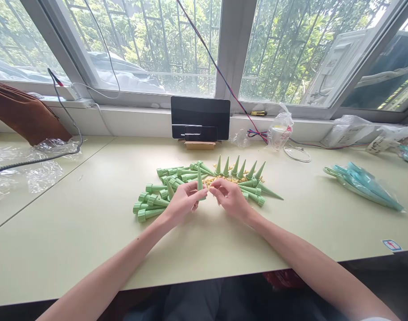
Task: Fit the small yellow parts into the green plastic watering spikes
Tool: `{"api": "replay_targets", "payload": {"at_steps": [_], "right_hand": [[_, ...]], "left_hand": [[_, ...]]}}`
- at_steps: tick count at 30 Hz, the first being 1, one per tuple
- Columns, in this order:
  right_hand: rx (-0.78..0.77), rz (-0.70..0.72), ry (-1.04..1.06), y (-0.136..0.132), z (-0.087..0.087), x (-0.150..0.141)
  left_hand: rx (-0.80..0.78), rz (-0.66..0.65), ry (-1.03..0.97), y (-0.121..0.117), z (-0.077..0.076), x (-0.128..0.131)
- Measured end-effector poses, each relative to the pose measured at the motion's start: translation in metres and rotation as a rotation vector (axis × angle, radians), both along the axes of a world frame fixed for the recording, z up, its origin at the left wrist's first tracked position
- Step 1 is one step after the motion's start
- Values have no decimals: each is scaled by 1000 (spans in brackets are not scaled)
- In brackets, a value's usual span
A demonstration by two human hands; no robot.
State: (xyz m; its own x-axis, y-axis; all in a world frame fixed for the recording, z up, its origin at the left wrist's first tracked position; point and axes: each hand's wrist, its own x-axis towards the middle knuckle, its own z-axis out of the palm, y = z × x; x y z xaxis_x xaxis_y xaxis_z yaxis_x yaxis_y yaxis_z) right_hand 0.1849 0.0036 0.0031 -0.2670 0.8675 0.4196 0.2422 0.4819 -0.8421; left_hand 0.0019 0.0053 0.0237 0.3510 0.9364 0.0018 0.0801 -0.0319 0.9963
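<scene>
My left hand (pixel 183 200) is closed around the base of a green plastic cone spike (pixel 199 178) and holds it upright, tip up. My right hand (pixel 229 197) sits just beside it, fingers pinched on a small yellowish piece that I cannot make out well. Under and behind both hands lies a pile of green cone spikes (pixel 157 200) on their sides. A row of several cones (pixel 239 168) stands upright behind the hands. Small yellow bits (pixel 213 180) are scattered among them on the pale green table (pixel 90 223).
A black tablet (pixel 200 118) stands on a wooden holder at the window ledge. Bagged blue-green parts (pixel 364 185) lie to the right. Clear plastic wrap (pixel 19 171) and a black cable (pixel 39 156) lie at the left. A tied plastic bag (pixel 280 129) and wires sit by the ledge.
</scene>
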Motion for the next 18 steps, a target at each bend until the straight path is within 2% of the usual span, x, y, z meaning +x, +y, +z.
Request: {"api": "replay_targets", "payload": {"at_steps": [10,18], "right_hand": [[-29,-34,-45,1,-2,0],[31,-64,-83,2,-4,0]], "left_hand": [[133,-16,90,-4,2,1],[228,-22,162,-5,4,2]]}}
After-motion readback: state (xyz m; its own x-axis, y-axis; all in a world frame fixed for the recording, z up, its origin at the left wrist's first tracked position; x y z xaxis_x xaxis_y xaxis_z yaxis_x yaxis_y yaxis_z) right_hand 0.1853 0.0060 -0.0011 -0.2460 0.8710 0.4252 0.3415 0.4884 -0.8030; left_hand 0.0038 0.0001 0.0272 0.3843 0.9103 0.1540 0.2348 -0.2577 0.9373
